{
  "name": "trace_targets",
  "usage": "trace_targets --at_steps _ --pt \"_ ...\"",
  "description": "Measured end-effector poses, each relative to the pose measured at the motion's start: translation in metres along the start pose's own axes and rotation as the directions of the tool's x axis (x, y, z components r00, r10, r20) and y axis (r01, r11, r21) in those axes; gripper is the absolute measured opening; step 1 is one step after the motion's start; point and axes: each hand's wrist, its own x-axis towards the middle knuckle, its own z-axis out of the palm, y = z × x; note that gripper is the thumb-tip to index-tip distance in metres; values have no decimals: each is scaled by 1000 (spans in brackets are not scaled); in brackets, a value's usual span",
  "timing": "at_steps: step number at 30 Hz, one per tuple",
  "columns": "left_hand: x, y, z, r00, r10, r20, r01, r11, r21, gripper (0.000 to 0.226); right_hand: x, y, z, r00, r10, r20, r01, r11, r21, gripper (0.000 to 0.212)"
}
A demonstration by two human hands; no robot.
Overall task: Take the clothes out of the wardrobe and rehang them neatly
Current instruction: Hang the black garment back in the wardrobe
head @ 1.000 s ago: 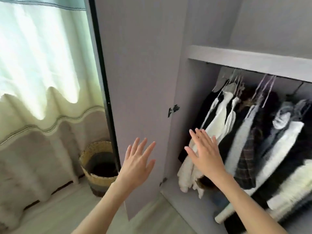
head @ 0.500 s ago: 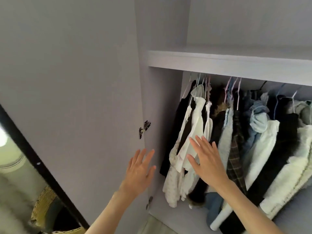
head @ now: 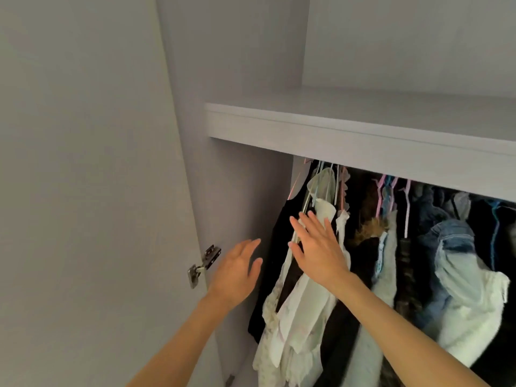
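The head view looks into an open wardrobe (head: 245, 191) with pale grey walls. Its door (head: 83, 191) stands open at the left, and a metal hinge (head: 202, 265) joins the door to the side wall. A shelf (head: 349, 135) runs across the upper part, and the clothes (head: 405, 261) hang under it in a tight row on thin hangers (head: 385, 196), some pink, some blue.

At the left end of the row hangs a black garment (head: 279, 247). Just beside it are white tops (head: 301, 317), then dark pieces, one with a brown fur collar (head: 370, 227). Farther right there are jeans (head: 446, 238) and a white fleecy piece (head: 469, 311). The rod itself is hidden behind the shelf edge.

2 bare forearms reach up from the bottom of the view. The left hand (head: 237, 272) is held up between the hinge and the black garment, its fingers straight and a little apart, and it holds nothing. I cannot tell if it touches the side wall. The right hand (head: 321, 252) is in front of the white tops, palm toward the clothes, fingers straight and spread, the fingertips (head: 304, 216) near the hangers at the left end. Its grip is apart, not closed on any piece. Whether the palm already presses the cloth is not clear, because the hand is a little blurred.
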Motion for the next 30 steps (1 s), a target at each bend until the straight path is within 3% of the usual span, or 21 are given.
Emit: trace_targets --at_steps 4,13,23,30 --pt "43 14 17 1000 -6 -19 5 998 -69 44 24 19 20 1000 11 13 -9 994 -112 48" --pt "126 34 40 1000 2 -14 -4 987 -161 52 16 44 38 999 14 -32 -19 987 -161 53" --pt "153 40 59 971 -88 -224 -6 922 -388 22 13 51 42 998 32 -58 -41 986 -159 51" --pt "150 36 49 943 -74 -325 -58 924 -378 20 13 55 44 996 14 -83 -27 988 -155 51"
